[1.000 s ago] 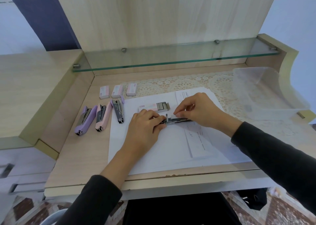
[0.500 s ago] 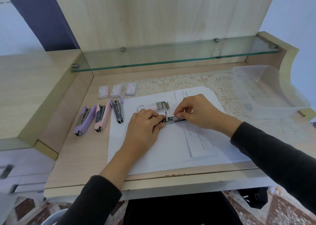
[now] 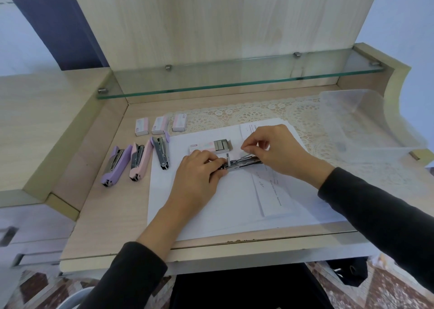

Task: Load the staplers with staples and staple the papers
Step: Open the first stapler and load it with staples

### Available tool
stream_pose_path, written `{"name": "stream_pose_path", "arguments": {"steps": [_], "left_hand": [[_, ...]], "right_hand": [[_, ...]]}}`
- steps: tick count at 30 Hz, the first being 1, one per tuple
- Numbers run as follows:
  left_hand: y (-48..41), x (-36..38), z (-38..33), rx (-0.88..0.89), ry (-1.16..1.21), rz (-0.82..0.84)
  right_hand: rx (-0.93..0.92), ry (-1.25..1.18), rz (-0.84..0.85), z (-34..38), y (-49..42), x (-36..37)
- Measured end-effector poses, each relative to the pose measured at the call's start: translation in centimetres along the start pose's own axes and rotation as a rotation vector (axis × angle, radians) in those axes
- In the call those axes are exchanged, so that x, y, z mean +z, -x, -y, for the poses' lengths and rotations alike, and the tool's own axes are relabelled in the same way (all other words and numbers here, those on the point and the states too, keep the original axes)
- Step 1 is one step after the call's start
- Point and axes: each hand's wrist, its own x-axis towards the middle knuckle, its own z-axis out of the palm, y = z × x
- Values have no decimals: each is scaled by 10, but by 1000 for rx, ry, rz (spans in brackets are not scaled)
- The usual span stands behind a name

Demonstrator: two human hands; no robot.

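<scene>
Table [image 3: 105, 214] front edge is nearest, with papers [image 3: 211, 205] spread flat on it. Left hand [image 3: 199, 174] lies on the sheets, fingers curled round the front end of the open stapler [image 3: 244, 162], pinning it down. The stapler lies on the papers between both hands, metal magazine exposed, a small upright piece at its front. Right hand [image 3: 279, 153] sits over the stapler's rear, thumb and forefinger pinched together just above the magazine; can't tell if a staple strip is between them. Open staple box [image 3: 211, 146] sits just behind the stapler, drawer out, staples showing. Three spare staplers [image 3: 138, 160] lie in a row to the left, the rightmost at the paper's edge, with three closed staple boxes [image 3: 159, 124] behind them. Further back: lace mat [image 3: 258, 113], clear tub [image 3: 366, 120] at right, glass shelf [image 3: 234, 83]. Likely risks: the strip goes in skewed or crumbles in the pinch and jams the channel; the stapler skids on loose paper if the left grip slackens; the spring pusher snaps onto a fingertip. Hidden: the stapler's rear and hinge under the right palm, its nose under the left fingers. Magazine fill is unreadable, the paper print is too small, and the tub contents are hazy.
</scene>
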Motion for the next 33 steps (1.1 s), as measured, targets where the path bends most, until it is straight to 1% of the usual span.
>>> {"name": "stream_pose_path", "arguments": {"steps": [3,7,20,28,33], "left_hand": [[0,-1,-1,1,-4,-2],[0,-1,-1,8,-7,-3],[0,-2,-2,35,-19,-16],[0,-4,-3,54,-26,-24],[0,-4,-3,77,-52,-50]], "right_hand": [[49,42,54,-8,-2,2],[118,48,55,-17,-7,2],[147,93,197,-14,-18,-10],[106,115,190,-13,-13,-10],[-2,82,137,-1,-3,-14]]}}
